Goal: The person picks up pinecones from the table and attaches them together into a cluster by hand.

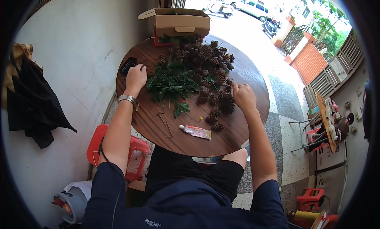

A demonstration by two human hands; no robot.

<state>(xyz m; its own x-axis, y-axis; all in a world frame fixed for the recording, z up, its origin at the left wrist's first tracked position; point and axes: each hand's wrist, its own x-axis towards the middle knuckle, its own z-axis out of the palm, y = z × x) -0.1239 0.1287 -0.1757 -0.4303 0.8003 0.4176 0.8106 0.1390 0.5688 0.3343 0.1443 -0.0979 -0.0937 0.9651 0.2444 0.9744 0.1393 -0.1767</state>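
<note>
"Pine cones (209, 55): heaped, upper centre, beside green leaves (170, 79). Hands?"

"Left hand (136, 77): curled at black object (127, 66), left of leaves; grip unclear. Right hand (244, 96): fingers bent, at heap's right edge; cannot tell whether holding one."

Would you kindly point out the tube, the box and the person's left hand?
Tube (197, 132), head view, middle of its body.
Box (182, 22), head view, its lid.
Left hand (136, 77), head view, back of the hand.

Brown, open-scaled pine cones (206, 53) lie heaped on the far part of the surface (158, 138), trailing nearer on the right. Jagged green leaves (170, 80) overlap in a pile against their left side. A black object (128, 65) lies far left.
</note>
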